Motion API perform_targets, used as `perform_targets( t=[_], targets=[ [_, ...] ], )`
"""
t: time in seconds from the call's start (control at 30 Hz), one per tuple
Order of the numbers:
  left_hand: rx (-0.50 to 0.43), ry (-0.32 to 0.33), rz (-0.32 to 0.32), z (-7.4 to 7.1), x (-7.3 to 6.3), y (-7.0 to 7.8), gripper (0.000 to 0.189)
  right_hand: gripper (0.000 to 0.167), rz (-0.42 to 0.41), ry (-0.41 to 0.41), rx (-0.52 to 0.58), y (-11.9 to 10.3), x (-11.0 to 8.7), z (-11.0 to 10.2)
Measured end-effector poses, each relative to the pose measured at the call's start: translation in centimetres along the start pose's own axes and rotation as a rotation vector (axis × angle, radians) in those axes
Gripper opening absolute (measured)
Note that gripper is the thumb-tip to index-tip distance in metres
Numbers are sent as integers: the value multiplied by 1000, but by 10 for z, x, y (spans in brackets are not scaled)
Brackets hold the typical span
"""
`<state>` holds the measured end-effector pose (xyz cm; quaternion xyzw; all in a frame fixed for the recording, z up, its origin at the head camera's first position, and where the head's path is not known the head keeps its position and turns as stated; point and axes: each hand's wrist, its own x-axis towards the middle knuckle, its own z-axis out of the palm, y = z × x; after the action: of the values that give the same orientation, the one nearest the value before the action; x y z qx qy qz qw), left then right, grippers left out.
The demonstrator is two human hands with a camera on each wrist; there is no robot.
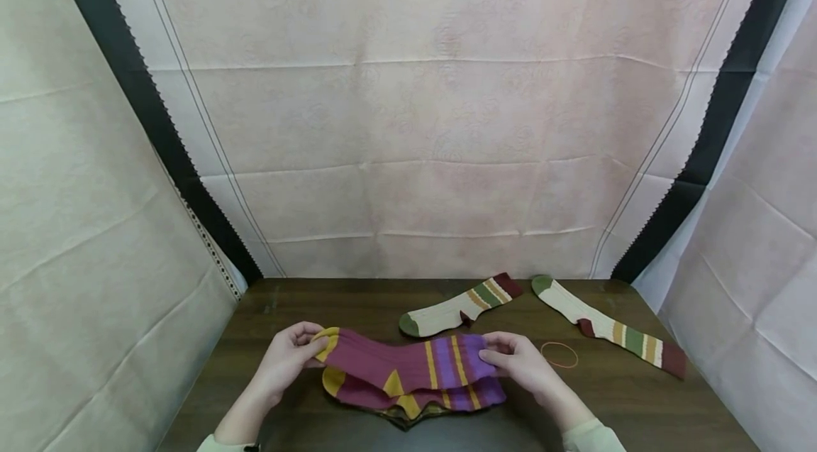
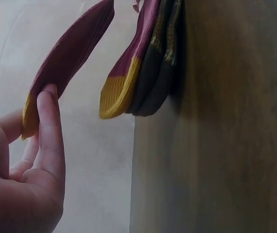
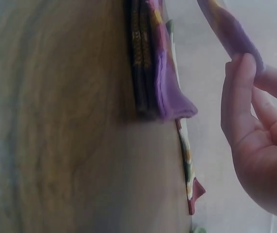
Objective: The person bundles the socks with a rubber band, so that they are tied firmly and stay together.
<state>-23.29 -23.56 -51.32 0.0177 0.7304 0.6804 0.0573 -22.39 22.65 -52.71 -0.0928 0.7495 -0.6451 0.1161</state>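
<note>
Between my two hands a maroon sock (image 1: 370,358) with a yellow toe and heel and a purple-striped cuff is stretched flat. My left hand (image 1: 290,358) pinches its yellow toe, and my right hand (image 1: 518,361) pinches the purple cuff. In both wrist views this sock is raised above the pile. Below it lies a matching maroon sock (image 1: 367,395), its purple cuff (image 3: 172,97) drooping a little at the end. Under that one are dark socks (image 2: 150,90) with a gold pattern, stacked and mostly covered in the head view.
A cream sock (image 1: 440,317) with a green toe and maroon cuff lies behind the pile. Its mate (image 1: 600,317) slants away at the right. A thin rubber band (image 1: 559,345) rests on the dark wooden table (image 1: 306,303). Pale cloth walls (image 1: 408,204) enclose the back and sides.
</note>
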Motion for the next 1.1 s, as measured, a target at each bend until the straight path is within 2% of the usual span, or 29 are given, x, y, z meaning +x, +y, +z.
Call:
perform_targets(
  t=[0.2,0.6,0.87,1.1],
  targets=[
    [-3,-42,-14,4,-5,1,35,45,-6,-26,9,1,-7,-8],
    [-16,-73,-15,11,-10,9,36,46,2,-59,58,-5,-14,-26],
    [-15,-154,-28,15,-12,7,34,47,18,-103,49,-5,-18,-37],
    [25,-217,-32,15,-13,3,34,43,43,-133,25,-1,-18,-38]
  ],
)
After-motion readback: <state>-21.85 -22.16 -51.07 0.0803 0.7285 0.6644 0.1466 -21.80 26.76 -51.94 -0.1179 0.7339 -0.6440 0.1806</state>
